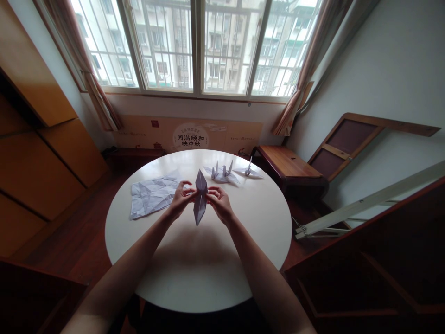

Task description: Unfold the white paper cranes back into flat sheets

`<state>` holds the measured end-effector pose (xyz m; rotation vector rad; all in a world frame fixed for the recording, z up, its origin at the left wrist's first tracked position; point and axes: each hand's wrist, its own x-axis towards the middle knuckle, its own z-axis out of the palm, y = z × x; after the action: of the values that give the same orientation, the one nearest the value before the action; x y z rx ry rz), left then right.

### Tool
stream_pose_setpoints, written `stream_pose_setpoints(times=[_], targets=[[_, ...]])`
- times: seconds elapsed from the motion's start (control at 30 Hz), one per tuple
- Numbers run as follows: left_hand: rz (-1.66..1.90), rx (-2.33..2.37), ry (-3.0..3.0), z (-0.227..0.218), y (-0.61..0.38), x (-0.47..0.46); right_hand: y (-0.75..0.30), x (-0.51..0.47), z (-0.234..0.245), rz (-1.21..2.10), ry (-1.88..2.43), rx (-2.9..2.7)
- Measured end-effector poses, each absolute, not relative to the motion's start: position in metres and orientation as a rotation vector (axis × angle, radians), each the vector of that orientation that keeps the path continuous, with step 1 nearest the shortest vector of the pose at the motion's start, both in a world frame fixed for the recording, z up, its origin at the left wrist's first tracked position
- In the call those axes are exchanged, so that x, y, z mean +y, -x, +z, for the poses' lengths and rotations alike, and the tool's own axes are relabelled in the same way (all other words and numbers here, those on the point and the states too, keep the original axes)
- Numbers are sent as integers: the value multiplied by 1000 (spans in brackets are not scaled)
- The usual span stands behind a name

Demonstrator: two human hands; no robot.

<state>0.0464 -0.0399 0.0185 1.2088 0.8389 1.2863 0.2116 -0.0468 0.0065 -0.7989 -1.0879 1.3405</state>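
Between my two hands, above the white round table (198, 283), is a folded paper piece (200, 208) with a long pointed shape, one point toward the window and one toward me. My left hand (181, 198) pinches its left side between thumb and fingers. On the opposite side my right hand (219, 202) grips it the same way. Finished paper cranes (227, 172) sit on the table just beyond my right hand, and another paper crane (248, 170) stands further right. Creased white paper (151, 197) lies flat left of my left hand.
A wooden stool-like table (288, 162) stands behind the round table to the right, near a wooden panel (347, 144) against the wall. Orange cabinets (41, 171) line the left. A printed cardboard sheet (146, 132) leans below the barred window (167, 46).
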Motion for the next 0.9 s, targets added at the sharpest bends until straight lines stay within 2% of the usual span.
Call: stream_pose_setpoints(times=[0.77,0.9], targets=[[1420,868,-2143,-1,-48,-42,-211,-49,5,899,943,-1210],[1307,956,-2316,5,-47,-45,-209,-50,3,900,930,-1266]])
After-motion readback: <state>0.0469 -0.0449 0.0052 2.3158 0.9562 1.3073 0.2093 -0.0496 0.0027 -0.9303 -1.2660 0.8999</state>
